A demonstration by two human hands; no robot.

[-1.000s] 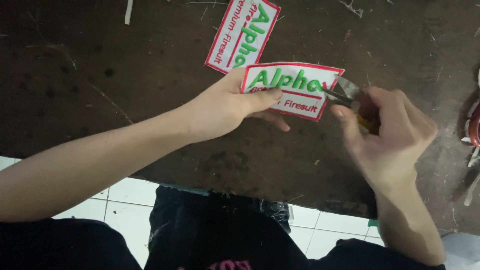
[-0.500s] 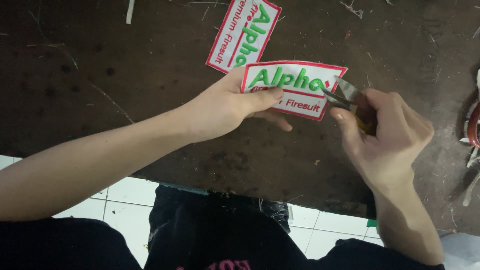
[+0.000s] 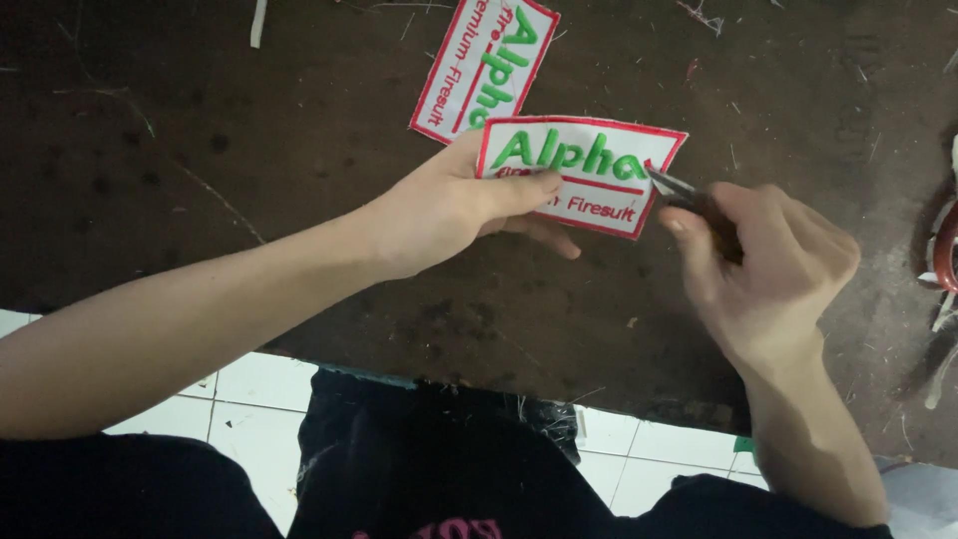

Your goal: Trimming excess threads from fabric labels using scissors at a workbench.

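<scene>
The left hand (image 3: pixel 454 205) pinches a white embroidered patch (image 3: pixel 589 175) with a red border and green lettering, thumb lying across its lower left face and the other fingers curled beneath it. The patch is held slightly tilted above the dark, stained worktable (image 3: pixel 249 200). Just beyond the left hand's knuckles, a second patch (image 3: pixel 484 65) of the same kind lies flat on the table, turned on end, its lower corner tucked behind the held one. To the right, the right hand (image 3: pixel 768 265) is closed around small thread snips (image 3: pixel 679 190), whose metal tips touch the held patch's right edge; whether the blades are parted cannot be told. Loose thread scraps (image 3: pixel 699 15) lie scattered well beyond the right hand. Far right of it, a red-and-white object (image 3: pixel 943 250) sits at the frame's edge.
</scene>
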